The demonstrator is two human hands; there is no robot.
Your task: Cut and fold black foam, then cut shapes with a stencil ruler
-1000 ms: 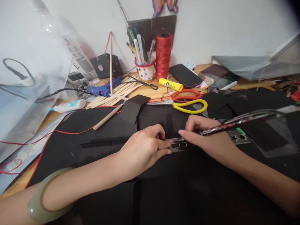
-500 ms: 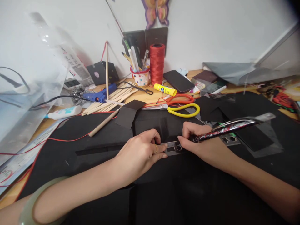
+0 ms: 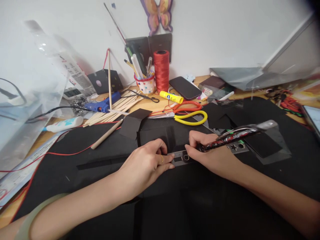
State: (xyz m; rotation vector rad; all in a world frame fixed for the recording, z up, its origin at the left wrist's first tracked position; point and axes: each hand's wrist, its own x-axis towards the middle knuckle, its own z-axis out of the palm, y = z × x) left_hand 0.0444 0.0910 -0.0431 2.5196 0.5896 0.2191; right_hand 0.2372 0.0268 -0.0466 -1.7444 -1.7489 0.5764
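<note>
My left hand (image 3: 147, 160) presses its fingertips on a stencil ruler (image 3: 178, 159), pinning it against black sheet material. A gold ring and a pale green bangle (image 3: 40, 213) are on that arm. My right hand (image 3: 208, 150) is closed around a slim pen-like tool (image 3: 228, 137) with a dark red pattern, a clip and a silvery end. Its tip is hidden behind my fingers, near the ruler's edge. Star and hexagon cut-outs in the ruler show beyond my right hand. A narrow black strip (image 3: 100, 162) lies left of my left hand.
A black mat (image 3: 62, 180) covers the desk front. Behind my hands lie scissors (image 3: 193, 118), a glue stick (image 3: 171, 97), a phone (image 3: 185, 87), a red thread spool (image 3: 161, 71), a pen cup (image 3: 145, 83), wooden sticks (image 3: 120, 106) and a blue glue gun (image 3: 102, 105).
The whole scene has shifted slightly left and down at the back as the camera turned. My hands keep the same hold on the ruler and the pen-like tool.
</note>
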